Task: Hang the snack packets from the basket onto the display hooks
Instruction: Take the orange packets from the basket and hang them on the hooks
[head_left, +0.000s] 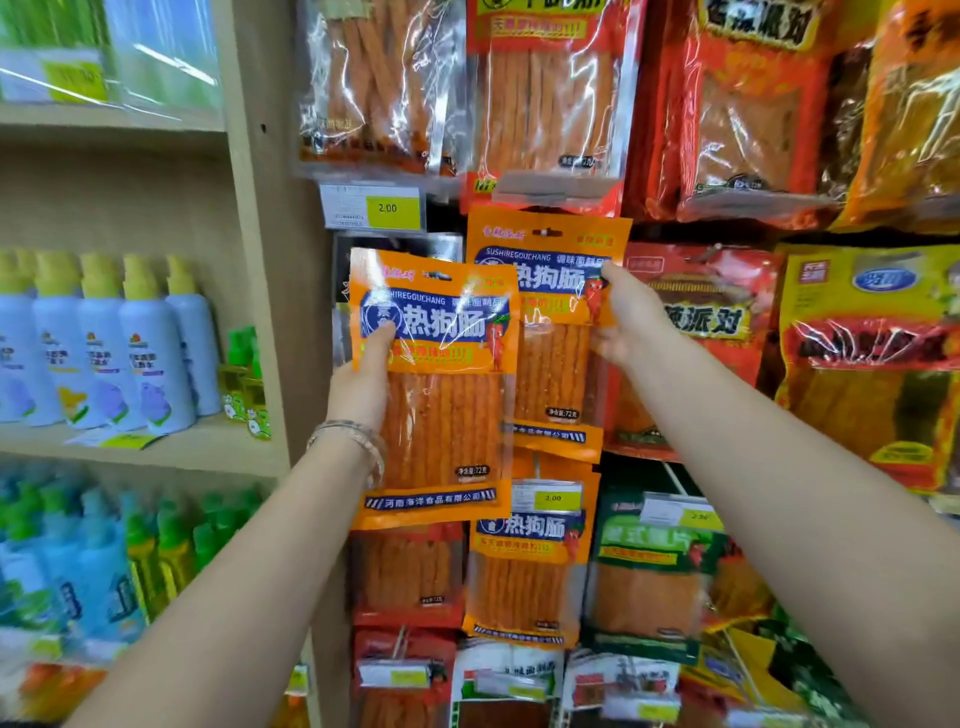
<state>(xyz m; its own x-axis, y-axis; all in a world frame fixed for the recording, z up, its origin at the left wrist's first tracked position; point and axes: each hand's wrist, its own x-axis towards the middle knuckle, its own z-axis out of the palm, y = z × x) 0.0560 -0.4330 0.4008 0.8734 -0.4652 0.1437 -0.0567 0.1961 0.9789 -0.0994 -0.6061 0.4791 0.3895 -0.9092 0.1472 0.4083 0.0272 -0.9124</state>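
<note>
My left hand (363, 379) grips an orange snack packet (441, 415) by its left edge, thumb on the front, holding it upright in front of the display. To its right my right hand (623, 317) pinches the right edge of a second, matching orange packet (550, 312) that sits up against the hook rack. Its hang hole is near the top, and I cannot tell whether a hook passes through it. The left packet overlaps the right one's left side. No basket is in view.
The rack holds many hanging snack packets: clear and red ones (545, 104) above, red (701, 338) and yellow (872, 364) ones to the right, more orange packets (524, 571) below. Yellow price tags (392, 210) stick out. A wooden shelf unit (249, 260) with spray bottles (104, 343) stands at left.
</note>
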